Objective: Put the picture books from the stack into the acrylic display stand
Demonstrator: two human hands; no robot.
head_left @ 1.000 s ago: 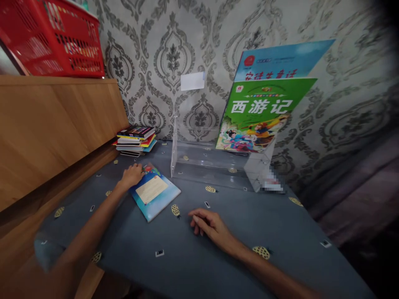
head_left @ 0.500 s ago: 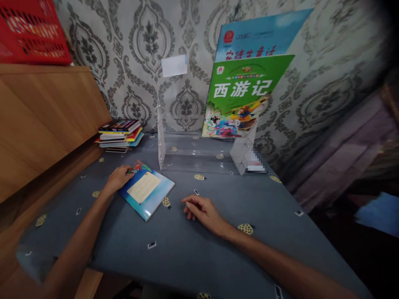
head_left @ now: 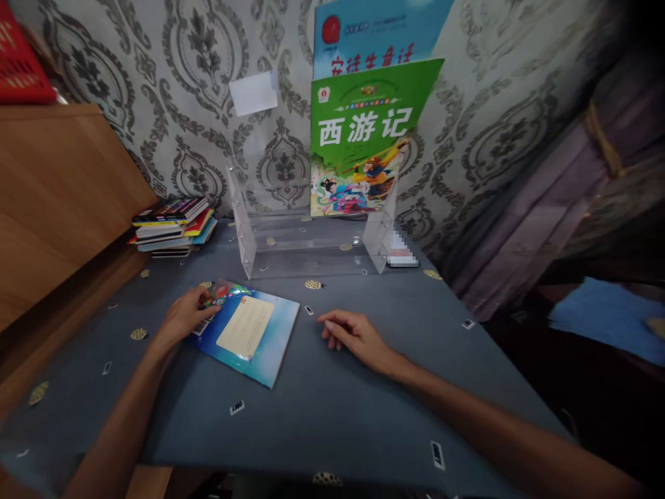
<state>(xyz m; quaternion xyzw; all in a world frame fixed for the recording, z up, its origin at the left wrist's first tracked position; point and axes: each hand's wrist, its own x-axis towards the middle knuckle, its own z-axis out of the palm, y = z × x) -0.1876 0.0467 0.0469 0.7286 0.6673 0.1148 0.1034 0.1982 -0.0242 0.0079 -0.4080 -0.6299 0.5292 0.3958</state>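
My left hand is closed on the far left corner of a blue book, with thumb and fingers at its edge. The book's cover shows a cream text panel and a colourful picture strip partly under my fingers; that corner looks slightly raised. To the right, my right hand hovers low over the table, holding nothing, its index finger stretched out and the others loosely curled. Behind both hands stands a clear acrylic book rack. A green book stands in it, in front of a light-blue book.
At the back left lies a stack of books beside a wooden cabinet. A red basket sits on the cabinet. A pixelated object lies by the rack's right side. A curtain hangs past the grey patterned table cover's right edge.
My left hand has turned the blue book somewhat and shifted it toward me, its corner lifting a little. My right hand keeps its relaxed shape. The camera view has swung right.
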